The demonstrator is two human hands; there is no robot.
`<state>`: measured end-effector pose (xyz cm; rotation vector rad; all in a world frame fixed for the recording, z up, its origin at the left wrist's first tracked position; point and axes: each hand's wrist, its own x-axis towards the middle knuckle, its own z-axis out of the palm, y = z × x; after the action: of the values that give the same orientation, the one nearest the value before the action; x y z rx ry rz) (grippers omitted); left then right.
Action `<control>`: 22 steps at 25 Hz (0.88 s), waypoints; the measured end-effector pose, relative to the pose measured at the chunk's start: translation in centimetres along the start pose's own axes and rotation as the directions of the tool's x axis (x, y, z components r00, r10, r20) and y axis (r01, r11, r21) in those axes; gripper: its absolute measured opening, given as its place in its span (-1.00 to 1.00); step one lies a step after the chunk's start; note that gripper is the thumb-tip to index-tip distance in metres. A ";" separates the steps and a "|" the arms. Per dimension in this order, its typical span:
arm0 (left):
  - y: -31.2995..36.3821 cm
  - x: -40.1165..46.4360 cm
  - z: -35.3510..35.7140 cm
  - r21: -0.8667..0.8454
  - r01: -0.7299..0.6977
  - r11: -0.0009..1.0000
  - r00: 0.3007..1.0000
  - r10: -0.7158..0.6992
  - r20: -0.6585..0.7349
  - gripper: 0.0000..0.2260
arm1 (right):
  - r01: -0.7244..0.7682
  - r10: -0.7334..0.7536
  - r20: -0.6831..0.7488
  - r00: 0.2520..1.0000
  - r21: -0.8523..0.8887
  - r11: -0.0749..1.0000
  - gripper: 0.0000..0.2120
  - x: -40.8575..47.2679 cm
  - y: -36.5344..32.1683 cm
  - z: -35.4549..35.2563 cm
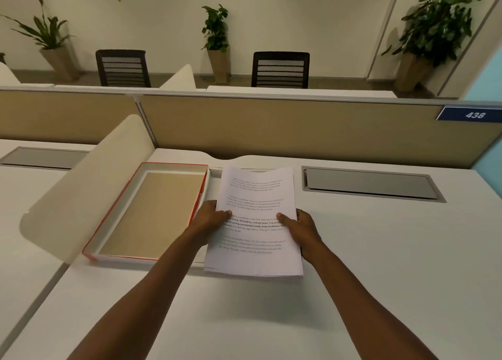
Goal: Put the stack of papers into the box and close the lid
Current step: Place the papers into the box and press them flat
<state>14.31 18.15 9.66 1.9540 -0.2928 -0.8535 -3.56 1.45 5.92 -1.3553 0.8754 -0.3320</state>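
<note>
Both hands grip the stack of papers (256,218) by its long edges, the left hand (209,222) and the right hand (304,230) each closed on it with a thumb pressed on the printed top sheet. The stack sits over the white tabletop (380,251), just right of the box (152,213), its left edge overlapping the box's right wall. The red-edged box lies open with a bare tan floor, and I cannot tell where its lid is

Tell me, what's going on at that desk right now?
Left hand and right hand both grip the stack of papers by its sides. Box sits open and empty, just left of it. Nothing between them.
</note>
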 end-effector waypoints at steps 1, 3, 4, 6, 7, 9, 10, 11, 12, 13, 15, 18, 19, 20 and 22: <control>-0.1 1.0 -0.8 0.009 0.012 1.000 1.000 -0.012 -0.018 -0.79 | -0.017 0.017 0.003 1.000 -0.001 1.000 -0.67 0.8 -0.2 1.1; -0.2 2.6 -1.9 0.034 0.025 0.999 0.999 -0.024 -0.025 -0.72 | -0.069 0.069 -0.007 0.998 -0.026 0.997 -0.67 2.4 -0.7 2.8; -0.1 3.4 -2.4 0.052 0.027 0.998 0.999 -0.026 -0.021 -0.71 | -0.106 0.105 -0.018 0.994 -0.046 0.993 -0.64 3.2 -0.9 3.7; 0.0 5.1 -3.1 0.078 0.026 0.997 1.000 -0.025 -0.013 -0.72 | -0.177 0.175 -0.037 0.984 -0.069 0.982 -0.58 4.9 -1.3 5.1; -0.1 5.8 -3.2 0.096 0.023 0.995 1.000 -0.022 -0.008 -0.72 | -0.207 0.204 -0.046 0.978 -0.068 0.976 -0.57 5.7 -1.3 5.7; -0.4 7.2 -3.3 0.142 0.014 0.990 1.000 -0.014 0.000 -0.71 | -0.243 0.238 -0.065 0.969 -0.085 0.966 -0.61 6.9 -1.0 6.6; -0.7 7.9 -3.3 0.165 0.007 0.986 1.000 -0.007 -0.001 -0.70 | -0.252 0.244 -0.080 0.966 -0.118 0.960 -0.62 7.4 -0.7 7.0; -1.1 8.6 -3.2 0.186 0.000 0.983 1.000 0.001 -0.006 -0.68 | -0.260 0.246 -0.104 0.964 -0.156 0.953 -0.63 7.8 -0.3 7.3; -1.5 9.3 -3.2 0.203 -0.007 0.979 1.000 0.010 -0.013 -0.67 | -0.263 0.240 -0.131 0.962 -0.196 0.945 -0.62 8.2 -0.1 7.6; -1.9 9.8 -3.1 0.214 -0.014 0.977 1.000 0.019 -0.020 -0.66 | -0.262 0.229 -0.158 0.961 -0.238 0.935 -0.62 8.4 0.1 8.0; -2.7 10.6 -2.8 0.234 -0.029 0.972 0.999 0.037 -0.031 -0.66 | -0.262 0.201 -0.210 0.957 -0.329 0.907 -0.63 8.8 0.3 8.8; -3.7 11.3 -2.5 0.272 -0.042 0.961 0.998 0.054 -0.037 -0.66 | -0.277 0.164 -0.278 0.946 -0.437 0.856 -0.65 9.2 0.5 10.4; -3.9 11.5 -2.5 0.289 -0.046 0.956 0.998 0.059 -0.037 -0.65 | -0.282 0.157 -0.294 0.943 -0.454 0.845 -0.65 9.3 0.7 10.8; -4.2 11.6 -2.5 0.309 -0.049 0.950 0.997 0.065 -0.040 -0.64 | -0.288 0.152 -0.309 0.939 -0.463 0.838 -0.65 9.3 0.9 11.1; -4.5 12.0 -2.5 0.348 -0.061 0.936 0.995 0.084 -0.051 -0.60 | -0.290 0.134 -0.335 0.933 -0.473 0.832 -0.65 9.2 1.2 11.5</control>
<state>24.03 15.91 1.28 2.2766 -0.5012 -0.7243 10.30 3.65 1.13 -1.7062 1.4265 -0.1177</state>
